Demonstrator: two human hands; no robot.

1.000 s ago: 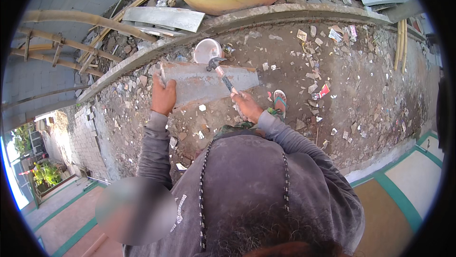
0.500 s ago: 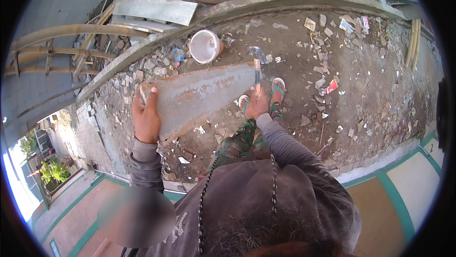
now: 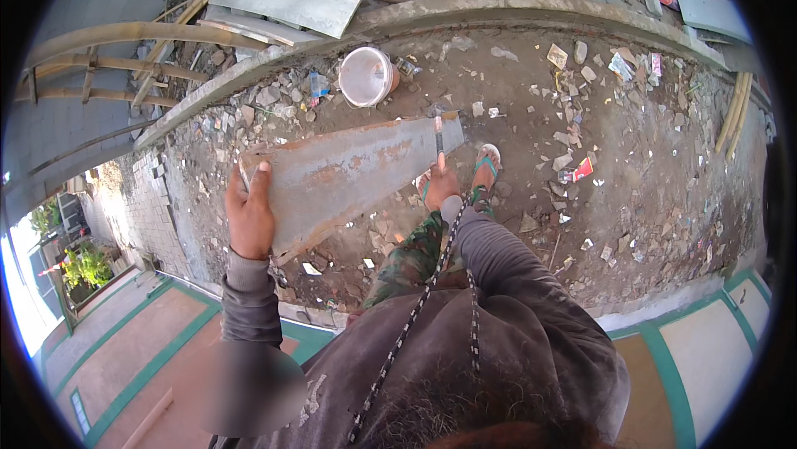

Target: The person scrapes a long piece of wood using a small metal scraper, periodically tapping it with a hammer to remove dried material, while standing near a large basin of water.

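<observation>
Over the remote head view I see the left hand (image 3: 251, 220) clasping the left end of a long, tapering grey panel with rust-brown patches (image 3: 332, 183), thumb on its face, over the rubble-strewn dirt ground (image 3: 531, 225). The right hand's fingers (image 3: 436, 186) are wrapped round a slim, dark-banded hammer (image 3: 440, 135) at the panel's narrow right end; I cannot tell whether its head touches.

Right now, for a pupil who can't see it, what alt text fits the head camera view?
Seen from above, a person's left hand grips one end of a tapering, rust-stained grey panel while the right hand holds a hammer at its other end. Rubble-strewn ground surrounds them, with a pale bucket beyond the panel.
</observation>
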